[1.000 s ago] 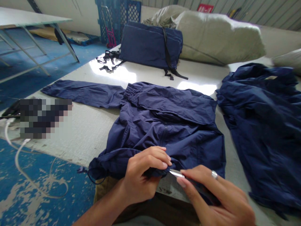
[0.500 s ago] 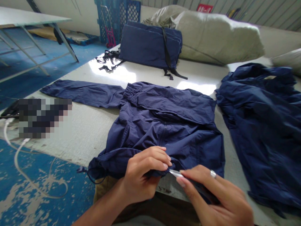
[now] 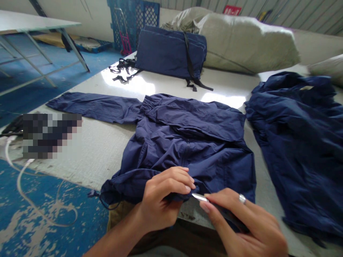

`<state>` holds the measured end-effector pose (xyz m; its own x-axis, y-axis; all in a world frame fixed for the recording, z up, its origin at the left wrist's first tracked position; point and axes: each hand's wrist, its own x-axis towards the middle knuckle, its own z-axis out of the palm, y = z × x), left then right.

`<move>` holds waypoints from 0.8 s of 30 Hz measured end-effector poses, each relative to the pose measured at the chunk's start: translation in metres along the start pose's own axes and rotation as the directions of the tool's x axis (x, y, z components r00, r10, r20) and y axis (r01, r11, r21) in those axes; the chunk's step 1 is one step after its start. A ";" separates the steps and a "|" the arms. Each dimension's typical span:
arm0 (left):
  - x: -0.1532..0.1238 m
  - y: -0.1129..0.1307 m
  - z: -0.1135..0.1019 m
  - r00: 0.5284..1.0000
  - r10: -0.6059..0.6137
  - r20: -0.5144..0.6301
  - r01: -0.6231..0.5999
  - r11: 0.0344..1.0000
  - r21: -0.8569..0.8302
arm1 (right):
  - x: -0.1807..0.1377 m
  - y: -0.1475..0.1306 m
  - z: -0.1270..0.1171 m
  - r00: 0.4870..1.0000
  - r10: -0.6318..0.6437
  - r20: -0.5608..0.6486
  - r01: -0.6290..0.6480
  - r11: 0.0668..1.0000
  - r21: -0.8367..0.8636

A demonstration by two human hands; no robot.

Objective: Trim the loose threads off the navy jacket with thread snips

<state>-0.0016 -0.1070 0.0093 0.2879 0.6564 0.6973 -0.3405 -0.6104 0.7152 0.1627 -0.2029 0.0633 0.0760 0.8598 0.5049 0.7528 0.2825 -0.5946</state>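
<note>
Left hand (image 3: pixel 163 200), grip closed on a bunched fold at the hem of a navy nylon jacket (image 3: pixel 187 128), fingers curled over the cloth. Right hand (image 3: pixel 241 223), grip closed between thumb and fingers on a thin silver blade (image 3: pixel 199 197), its tip just beside the bunched fold, the rest hidden under the fingers. A metal ring (image 3: pixel 242 198) on one finger of that hand. Jacket spread flat with its zip upward, near the near edge of the tabletop (image 3: pixel 93 153), hem reaching that edge, one sleeve stretched toward the left edge, a drawcord (image 3: pixel 93 193) dangling from the hem's left end. Just beside it, toward the right edge, a rumpled second navy jacket (image 3: pixel 297 142). Near the far edge, a folded navy bundle (image 3: pixel 171 51) tied with black straps (image 3: pixel 189 53), and behind it large beige sacks (image 3: pixel 246 43). Beyond the left edge, a blue painted floor (image 3: pixel 40 214).
</note>
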 end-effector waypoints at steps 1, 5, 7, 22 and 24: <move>0.000 0.000 0.000 1.000 0.000 -0.004 0.000 1.000 -0.001 | -0.001 0.000 0.001 1.000 0.015 -0.017 -0.015 1.000 0.007; -0.001 0.000 0.000 1.000 0.010 -0.002 -0.010 1.000 0.000 | -0.002 -0.001 0.003 0.998 0.033 -0.044 -0.033 0.999 0.020; -0.001 0.000 0.000 1.000 0.010 -0.001 -0.010 1.000 0.004 | -0.001 -0.001 0.002 1.000 0.002 -0.022 -0.002 1.000 0.001; -0.001 -0.002 0.002 0.998 -0.025 -0.053 0.023 0.999 -0.040 | 0.001 0.001 0.006 0.991 0.091 -0.100 -0.086 0.995 0.057; -0.001 -0.002 0.002 0.998 -0.039 -0.058 0.036 0.998 -0.054 | 0.001 0.001 0.007 0.988 0.116 -0.104 -0.109 0.991 0.073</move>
<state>0.0008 -0.1074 0.0072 0.2485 0.7041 0.6652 -0.3777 -0.5619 0.7359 0.1591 -0.1989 0.0590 0.2305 0.8378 0.4950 0.6904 0.2177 -0.6899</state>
